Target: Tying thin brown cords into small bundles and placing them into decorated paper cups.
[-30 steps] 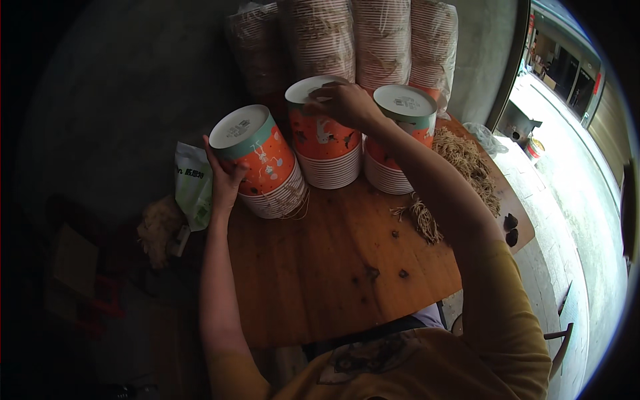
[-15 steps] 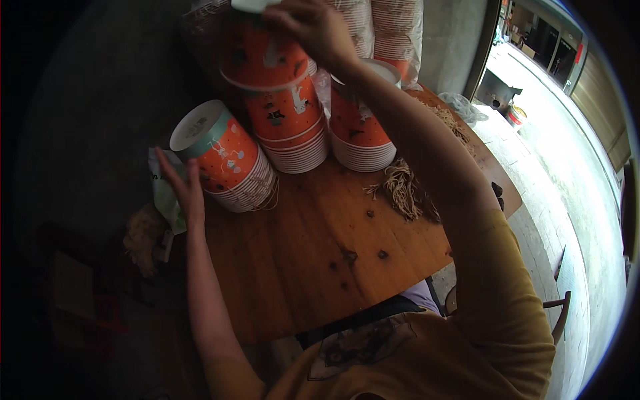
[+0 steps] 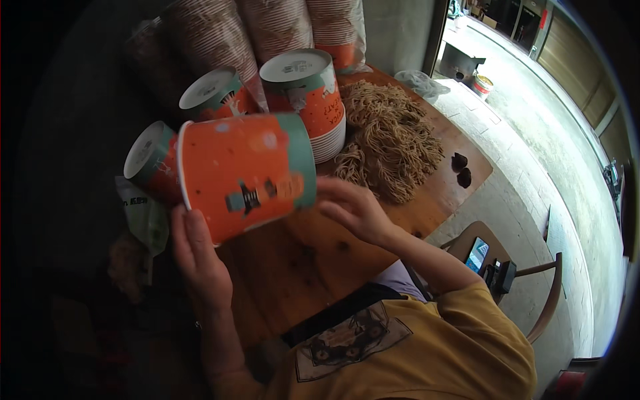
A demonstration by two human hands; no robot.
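An orange paper bucket with a green band and cartoon prints is held sideways above the table, its white rim to the left and its base to the right. My left hand grips it at the lower rim, thumb against the edge. At the base end my right hand holds it, some fingertips hidden by the bucket. Behind it stand upside-down stacks of the same buckets: a left stack, a middle one and a taller right one. The held bucket covers parts of them.
Plastic-wrapped bucket stacks line the back. A heap of tan strands covers the table's right side, near two dark pieces. A green-white packet lies left. A chair at right bears a phone.
My right hand has brought the bucket down from the middle stack, turned onto its side. My left hand has left the left stack and taken the rim. The view has shifted right.
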